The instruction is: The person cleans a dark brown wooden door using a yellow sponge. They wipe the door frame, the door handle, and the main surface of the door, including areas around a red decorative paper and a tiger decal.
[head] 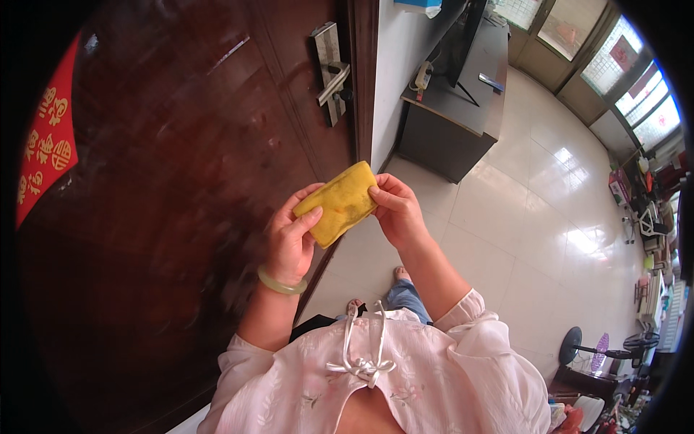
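Observation:
A folded yellow cloth [341, 205], with dark smudges on its upper face, is held up between both hands at chest height. My left hand [293, 230] grips its left end, thumb on top and fingers beneath; a pale green bangle [282, 282] circles that wrist. At the cloth's right end, my right hand [396, 209] pinches it the same way. Behind and to the left stands a dark reddish-brown wooden door [179, 163], with a metal lever handle [333, 84] above the cloth. The door's surface shows blurry reflections.
A dark cabinet [444, 141] carrying a television [461, 43] and a power strip [424, 76] stands beyond the door frame. Pale floor tiles [482, 233] lie to the right. A standing fan [572, 345] and assorted household items line the far right. A red paper decoration [51, 141] hangs at the door's left.

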